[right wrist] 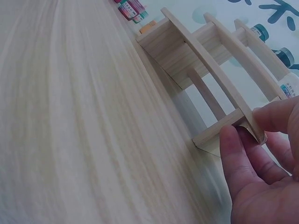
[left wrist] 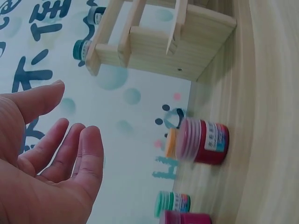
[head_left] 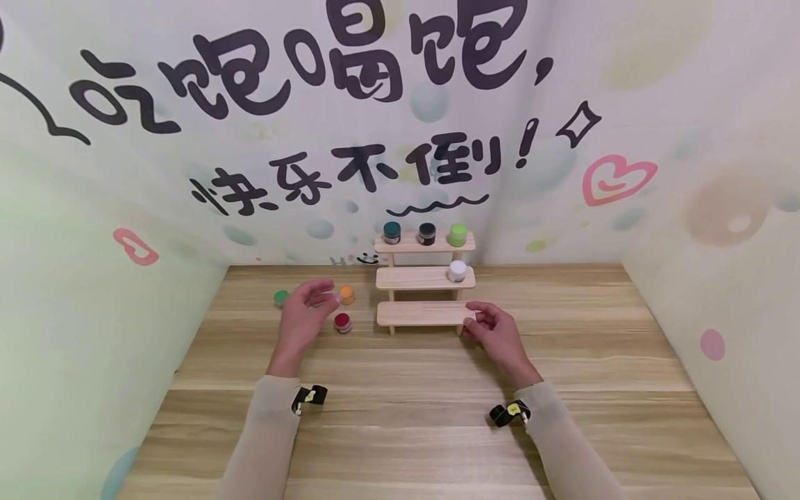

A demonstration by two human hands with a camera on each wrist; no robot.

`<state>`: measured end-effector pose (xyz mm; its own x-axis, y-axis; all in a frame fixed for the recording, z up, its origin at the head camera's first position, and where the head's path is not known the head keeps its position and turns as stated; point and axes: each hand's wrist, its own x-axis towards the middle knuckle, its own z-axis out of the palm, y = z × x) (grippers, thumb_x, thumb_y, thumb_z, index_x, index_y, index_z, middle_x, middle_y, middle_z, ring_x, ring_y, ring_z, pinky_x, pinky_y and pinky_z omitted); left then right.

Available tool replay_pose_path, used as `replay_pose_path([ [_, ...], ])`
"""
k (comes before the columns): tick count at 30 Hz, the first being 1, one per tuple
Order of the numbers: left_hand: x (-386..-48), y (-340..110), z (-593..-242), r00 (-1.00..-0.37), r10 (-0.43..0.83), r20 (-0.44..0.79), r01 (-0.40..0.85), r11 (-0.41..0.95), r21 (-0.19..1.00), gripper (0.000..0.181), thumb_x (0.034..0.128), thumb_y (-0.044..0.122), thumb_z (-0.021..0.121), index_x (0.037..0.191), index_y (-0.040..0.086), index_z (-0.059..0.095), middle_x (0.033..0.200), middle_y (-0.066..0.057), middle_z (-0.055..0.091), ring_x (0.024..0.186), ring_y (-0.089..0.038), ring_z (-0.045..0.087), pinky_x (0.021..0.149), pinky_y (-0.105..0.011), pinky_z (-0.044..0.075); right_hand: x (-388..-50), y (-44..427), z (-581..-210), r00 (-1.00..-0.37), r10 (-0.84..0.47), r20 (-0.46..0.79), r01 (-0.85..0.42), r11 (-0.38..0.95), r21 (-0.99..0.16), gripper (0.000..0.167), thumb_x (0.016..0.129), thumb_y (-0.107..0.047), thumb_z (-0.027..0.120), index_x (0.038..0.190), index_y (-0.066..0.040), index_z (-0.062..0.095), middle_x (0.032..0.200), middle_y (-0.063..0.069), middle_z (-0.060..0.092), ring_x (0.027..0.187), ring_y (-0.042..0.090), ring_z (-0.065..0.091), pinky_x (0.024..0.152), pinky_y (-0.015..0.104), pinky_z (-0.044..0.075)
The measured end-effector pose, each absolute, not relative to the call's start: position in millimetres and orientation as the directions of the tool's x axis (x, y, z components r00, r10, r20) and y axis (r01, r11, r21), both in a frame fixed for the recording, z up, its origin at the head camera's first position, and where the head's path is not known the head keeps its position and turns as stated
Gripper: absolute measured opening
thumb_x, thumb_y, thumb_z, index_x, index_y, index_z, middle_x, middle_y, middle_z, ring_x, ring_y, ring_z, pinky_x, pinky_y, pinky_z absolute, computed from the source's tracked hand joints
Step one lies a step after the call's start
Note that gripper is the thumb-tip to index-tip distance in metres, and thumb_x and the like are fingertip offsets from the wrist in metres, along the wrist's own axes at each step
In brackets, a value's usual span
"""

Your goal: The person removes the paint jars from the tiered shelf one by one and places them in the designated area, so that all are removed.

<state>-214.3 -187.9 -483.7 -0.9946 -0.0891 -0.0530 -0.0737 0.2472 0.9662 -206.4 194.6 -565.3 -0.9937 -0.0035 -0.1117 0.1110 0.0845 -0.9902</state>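
"While my right hand (head_left: 500,340) pinches the wooden shelf (head_left: 425,314) by its lowest right end, how should my empty, relaxed left hand (head_left: 303,319) work?"

"I'd lower it around the red jar (head_left: 342,323), toward the back-left corner of the table (head_left: 400,417), without nudging the orange jar (head_left: 347,296)."

Left grip (head_left: 304,316) loose, fingers (left wrist: 91,156) half-bent; right grip (head_left: 500,337) in a pinch

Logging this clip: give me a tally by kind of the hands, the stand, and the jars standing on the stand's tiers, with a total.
Hands: 2 (left hand, right hand)
Wooden stand: 1
Jars on it: 4 (teal jar, near-black jar, light green jar, white jar)
Total: 7
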Motion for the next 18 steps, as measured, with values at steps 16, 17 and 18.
replay_pose_path([
  [16,-228.6,-138.2,-467.5,-0.998,-0.023,0.057,0.050,0.231,0.972,0.042,0.0946,0.010,0.080,0.133,0.002,0.067,0.135,-0.016,0.070,0.121,-0.032,0.068,0.094,-0.023,0.057,-205.9,196.2,-566.6,-0.995,-0.010,-0.104,0.103,0.072,-0.992,0.037,0.100,-0.007,0.073,0.136,0.000,0.064,0.098,0.007,0.068,0.085,0.013,0.074,0.081,0.029,0.065],
  [17,-229.7,-135.6,-467.4,-0.998,-0.019,0.062,0.056,0.237,0.970,0.043,0.0948,0.012,0.080,0.134,0.002,0.066,0.136,-0.017,0.069,0.121,-0.032,0.068,0.096,-0.025,0.058,-206.1,196.0,-566.5,-0.994,-0.010,-0.105,0.104,0.068,-0.992,0.037,0.100,-0.006,0.073,0.135,0.000,0.064,0.098,0.007,0.067,0.085,0.014,0.074,0.081,0.030,0.066],
  [18,-230.9,-132.8,-467.4,-0.998,-0.015,0.062,0.056,0.240,0.969,0.043,0.0950,0.013,0.080,0.135,0.002,0.066,0.136,-0.017,0.069,0.121,-0.031,0.068,0.098,-0.028,0.058,-206.2,196.0,-566.5,-0.995,-0.012,-0.103,0.102,0.066,-0.993,0.038,0.100,-0.007,0.073,0.136,0.000,0.064,0.098,0.007,0.067,0.085,0.014,0.074,0.081,0.030,0.066],
])
